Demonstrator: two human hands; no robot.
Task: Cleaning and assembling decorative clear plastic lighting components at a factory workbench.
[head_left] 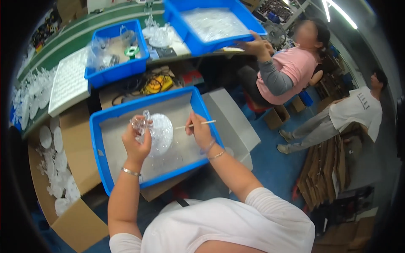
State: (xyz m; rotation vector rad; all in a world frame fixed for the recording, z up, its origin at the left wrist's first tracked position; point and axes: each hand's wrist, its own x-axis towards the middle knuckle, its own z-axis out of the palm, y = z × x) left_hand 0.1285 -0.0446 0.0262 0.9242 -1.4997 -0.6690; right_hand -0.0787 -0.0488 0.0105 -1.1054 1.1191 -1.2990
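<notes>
My left hand [136, 141] grips a small clear plastic piece [142, 121] above a white round plastic disc [161, 131]. The disc lies inside a blue tray [98, 139] lined with grey sheet. My right hand [200, 131] pinches a thin pale stick [198, 124] that points left toward the disc, over the tray's right side. Both wrists wear thin bracelets.
A cardboard box [78, 223] with several clear round pieces stands at my left. Beyond are a white grid tray [69, 82], a blue bin [120, 69] with bags and a green tape roll, and yellow cables. A person in pink holds another blue tray [198, 40]; a second person stands at right.
</notes>
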